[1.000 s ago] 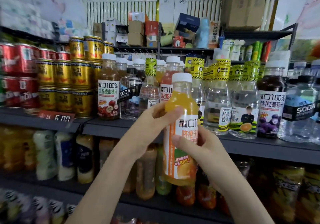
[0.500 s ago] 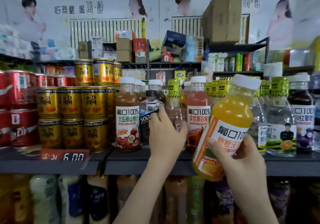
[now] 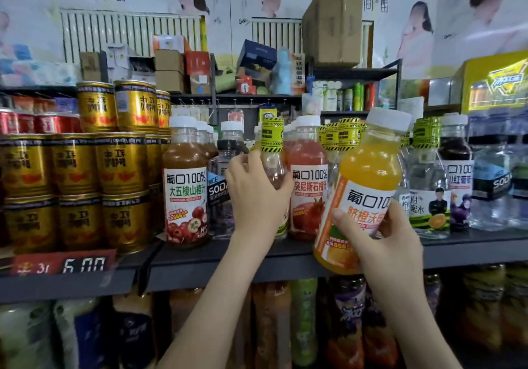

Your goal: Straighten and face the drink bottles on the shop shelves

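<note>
Brown juice bottle (image 3: 185, 185) stands straight on the shelf (image 3: 200, 260), just right of the gold cans (image 3: 74, 180). Its label looks at you. Next comes the soda bottle (image 3: 218, 194). Your left hand (image 3: 257, 197) is up at the shelf, with its fingers curled round the clear bottle (image 3: 273, 165) with the yellow and black cap. That bottle sits between the soda bottle and the red juice bottle (image 3: 308, 194).

Your right hand (image 3: 383, 245) grips the orange juice bottle (image 3: 368, 185) low down, thumb across the label. This bottle is not on the shelf. It leans, with its white cap at about 1 o'clock and its bottom at about 7 o'clock. The bottom hangs in front of the shelf edge and lower than it. So I think you must lift it and tip the cap up to 12 o'clock before it can stand. Its spot may be just right of the red juice bottle, but the orange bottle hides that place.
</note>
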Motion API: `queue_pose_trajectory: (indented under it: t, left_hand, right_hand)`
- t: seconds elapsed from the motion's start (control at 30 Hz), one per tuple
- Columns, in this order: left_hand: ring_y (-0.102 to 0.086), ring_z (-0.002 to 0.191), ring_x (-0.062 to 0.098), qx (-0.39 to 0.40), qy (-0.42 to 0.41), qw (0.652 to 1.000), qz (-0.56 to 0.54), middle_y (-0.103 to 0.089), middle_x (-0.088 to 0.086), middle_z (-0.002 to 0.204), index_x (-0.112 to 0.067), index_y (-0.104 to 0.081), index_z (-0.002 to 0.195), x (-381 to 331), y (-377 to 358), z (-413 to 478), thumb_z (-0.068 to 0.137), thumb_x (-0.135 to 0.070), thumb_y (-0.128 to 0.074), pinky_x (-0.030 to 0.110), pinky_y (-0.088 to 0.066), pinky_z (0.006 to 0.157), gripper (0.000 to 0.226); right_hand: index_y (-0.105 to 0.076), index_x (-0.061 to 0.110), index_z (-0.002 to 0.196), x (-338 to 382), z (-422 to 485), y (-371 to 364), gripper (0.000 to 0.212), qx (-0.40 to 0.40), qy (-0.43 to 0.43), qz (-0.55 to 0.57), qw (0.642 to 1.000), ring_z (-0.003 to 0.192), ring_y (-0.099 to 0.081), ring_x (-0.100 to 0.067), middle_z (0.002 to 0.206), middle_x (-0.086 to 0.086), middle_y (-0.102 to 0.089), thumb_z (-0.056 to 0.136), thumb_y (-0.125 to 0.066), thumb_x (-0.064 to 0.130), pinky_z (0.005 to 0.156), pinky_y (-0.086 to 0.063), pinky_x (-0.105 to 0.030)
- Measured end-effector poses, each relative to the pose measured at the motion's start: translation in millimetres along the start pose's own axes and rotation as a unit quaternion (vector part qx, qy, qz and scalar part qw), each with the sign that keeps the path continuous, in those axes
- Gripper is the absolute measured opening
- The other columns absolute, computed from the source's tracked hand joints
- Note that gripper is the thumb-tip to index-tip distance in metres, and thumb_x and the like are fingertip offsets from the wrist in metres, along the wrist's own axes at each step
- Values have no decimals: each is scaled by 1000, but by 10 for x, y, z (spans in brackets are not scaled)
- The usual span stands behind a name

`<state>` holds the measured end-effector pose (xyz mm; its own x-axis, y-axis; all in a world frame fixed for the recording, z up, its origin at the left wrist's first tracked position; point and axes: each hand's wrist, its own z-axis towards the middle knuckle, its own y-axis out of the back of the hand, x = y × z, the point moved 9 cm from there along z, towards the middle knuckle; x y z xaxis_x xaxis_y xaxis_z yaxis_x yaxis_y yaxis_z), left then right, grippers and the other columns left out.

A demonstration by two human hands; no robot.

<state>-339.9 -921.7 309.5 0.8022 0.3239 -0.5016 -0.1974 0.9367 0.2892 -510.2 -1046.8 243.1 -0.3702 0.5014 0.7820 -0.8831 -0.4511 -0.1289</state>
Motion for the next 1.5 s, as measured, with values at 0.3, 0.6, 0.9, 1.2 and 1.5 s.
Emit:
queue_pose_trajectory:
  t: [0.3, 0.6, 0.9, 1.2, 1.5]
  left_hand:
    - [-56, 91, -15, -57, 19, 977, -205, -54, -29, 104, -19, -47, 136, 56, 422, -290, 78, -37, -73, 16, -47, 88, 66]
    - [-65, 102, 10, -65, 49, 957, -279, -68, -6, 112, -23, -58, 125, 362, 1134, -216, 78, -36, -74, 41, -56, 85, 51]
    - [-63, 108, 15, -16, 60, 953, -297, -67, -6, 115, -28, -58, 124, 471, 1186, -224, 70, -50, -74, 45, -53, 89, 61]
    - [-67, 96, 5, 77, 80, 936, -333, -72, -10, 102, -35, -63, 115, 291, 908, -327, 74, -28, -77, 31, -56, 79, 43]
    - [-67, 96, 3, 163, 61, 919, -354, -72, -12, 101, -31, -58, 126, -508, 269, -689, 62, -47, -83, 32, -53, 88, 72]
  right_hand:
    - [-62, 28, 95, 96, -18, -256, 37, 47, 60, -37, 996, 80, -64, 3, 87, 12, -69, 66, -78, 45, 67, -51, -15]
    - [-60, 12, 111, 128, 52, -939, 69, 58, 100, -172, 978, 105, -40, -20, 107, -4, -50, 65, -68, 62, 93, -38, -37]
    - [-32, 0, 140, 223, -1, -1190, 85, 23, 170, -282, 944, 115, -36, -28, 126, -16, -42, 80, -70, 45, 97, -33, -35]
    - [-47, 10, 127, 226, 13, -1106, 43, 105, 130, -174, 971, 98, -54, -12, 117, -1, -51, 90, -62, 29, 79, -42, -17]
    - [-58, 39, 107, 305, -193, -184, 49, 262, 42, -16, 964, 93, -64, -5, 99, 21, -67, 63, -79, 47, 80, -54, -24]
